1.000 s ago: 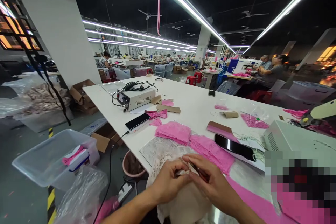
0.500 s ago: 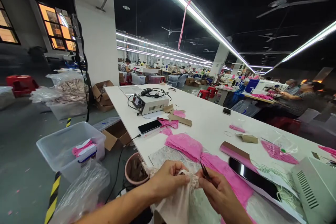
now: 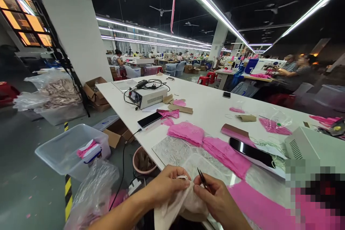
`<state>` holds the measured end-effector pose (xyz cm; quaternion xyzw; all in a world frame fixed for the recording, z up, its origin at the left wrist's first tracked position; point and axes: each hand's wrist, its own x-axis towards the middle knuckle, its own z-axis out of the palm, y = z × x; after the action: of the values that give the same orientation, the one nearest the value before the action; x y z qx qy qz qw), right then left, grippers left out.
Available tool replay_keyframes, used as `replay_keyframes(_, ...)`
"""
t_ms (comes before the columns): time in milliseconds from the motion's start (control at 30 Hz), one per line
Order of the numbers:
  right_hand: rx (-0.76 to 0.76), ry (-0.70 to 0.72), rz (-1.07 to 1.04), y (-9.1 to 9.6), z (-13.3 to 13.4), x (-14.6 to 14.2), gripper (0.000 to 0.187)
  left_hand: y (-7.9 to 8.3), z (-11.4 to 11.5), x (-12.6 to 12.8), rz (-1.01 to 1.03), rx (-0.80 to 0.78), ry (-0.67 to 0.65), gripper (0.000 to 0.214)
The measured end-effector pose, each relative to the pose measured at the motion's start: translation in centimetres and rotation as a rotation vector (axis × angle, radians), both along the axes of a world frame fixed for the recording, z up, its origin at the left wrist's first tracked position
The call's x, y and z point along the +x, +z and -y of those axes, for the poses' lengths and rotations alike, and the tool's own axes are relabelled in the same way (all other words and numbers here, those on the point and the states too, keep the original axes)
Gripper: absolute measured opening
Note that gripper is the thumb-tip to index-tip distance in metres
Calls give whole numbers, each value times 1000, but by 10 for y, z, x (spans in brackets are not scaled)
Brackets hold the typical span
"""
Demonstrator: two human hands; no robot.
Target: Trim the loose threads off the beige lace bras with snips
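Cream cloth [image 3: 176,206] is pinched in the left hand [image 3: 167,186], its edge held steady for the thin tool [image 3: 202,177] pinched by the right hand [image 3: 219,201] at 3 o'clock.

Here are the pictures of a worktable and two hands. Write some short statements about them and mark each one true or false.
1. The left hand pinches a cream fabric piece. True.
2. The right hand is empty. False: it holds a thin dark two-pronged tool.
3. Pink lace pieces lie on the white table. True.
4. The clear plastic bin stands on the table. False: it stands on the floor, left of the table.
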<state>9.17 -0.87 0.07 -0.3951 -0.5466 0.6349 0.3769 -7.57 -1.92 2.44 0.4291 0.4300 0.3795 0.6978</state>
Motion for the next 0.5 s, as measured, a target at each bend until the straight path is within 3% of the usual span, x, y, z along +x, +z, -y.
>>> replay_keyframes(100, -43, 11, -16, -5, 9, -6, 31, -1, 3, -7, -38, -33, -29, 22)
replay_keyframes(300, -90, -73, 6, -10, 18, -19, 32, -2, 13, -16, -98, 70, 22, 19)
replay_keyframes(367, -4, -146, 66, -10, 21, -21, 29, -7, 16, -15, -87, 68, 77, 20)
replay_keyframes(500, 370, -325, 231, -10, 29, -18, 18, -23, 22, -8, -53, 5, 204, 21)
